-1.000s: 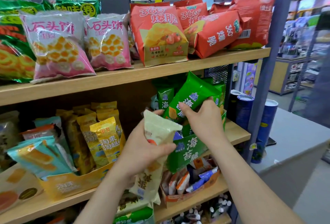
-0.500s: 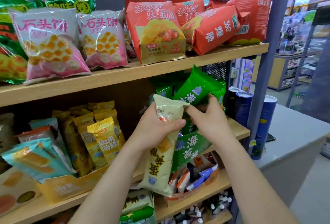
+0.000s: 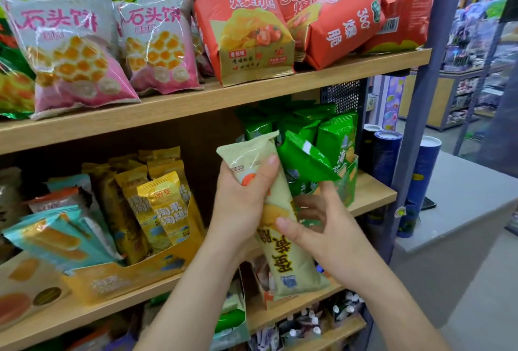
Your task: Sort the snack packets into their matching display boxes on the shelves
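Note:
My left hand [image 3: 241,205] grips a long pale cream snack packet [image 3: 288,264] near its top, holding it upright in front of the middle shelf. My right hand [image 3: 328,235] meets the same packet at its middle, thumb on the front and fingers reaching behind. Just above my right hand a green snack packet [image 3: 302,160] lies tilted, free of both hands, on top of the other green packets [image 3: 336,137] standing in the green display box [image 3: 349,182]. To the left is a yellow display box [image 3: 126,278] holding yellow packets [image 3: 165,205].
Teal packets [image 3: 56,238] lean left of the yellow box. Pink bags [image 3: 73,51] and red bags [image 3: 244,28] fill the top shelf. Blue tubes [image 3: 388,154] stand by the grey shelf post [image 3: 420,98], with a grey counter [image 3: 462,196] to the right. An orange box [image 3: 259,286] sits on the lower shelf.
My right hand let go of the green packet, which now rests tilted on the green box, and dropped down onto the cream packet. My left hand raised the cream packet slightly.

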